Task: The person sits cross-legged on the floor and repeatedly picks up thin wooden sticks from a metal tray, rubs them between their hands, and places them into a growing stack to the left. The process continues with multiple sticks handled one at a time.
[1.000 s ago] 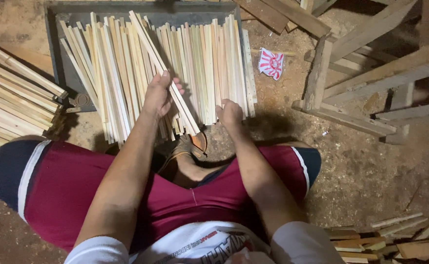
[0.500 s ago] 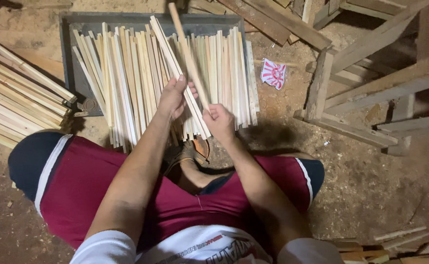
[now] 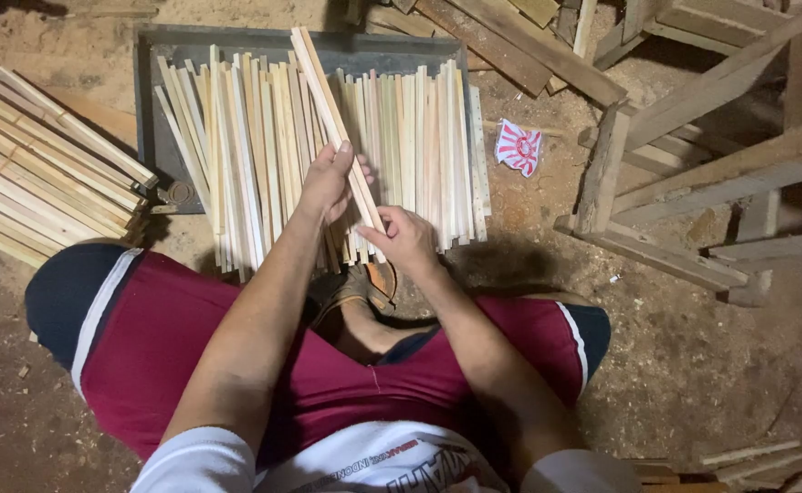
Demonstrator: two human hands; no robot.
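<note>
Head view: left hand and right hand both pinching a wood strip, angled across the pile of strips on a dark tray. Red-white wrapper on dirt floor.

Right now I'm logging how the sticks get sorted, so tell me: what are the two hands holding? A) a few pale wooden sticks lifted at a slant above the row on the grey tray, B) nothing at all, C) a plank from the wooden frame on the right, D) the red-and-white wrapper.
A: the left hand and right hand both grip a few pale wooden sticks slanting across the row on the grey tray.
</note>
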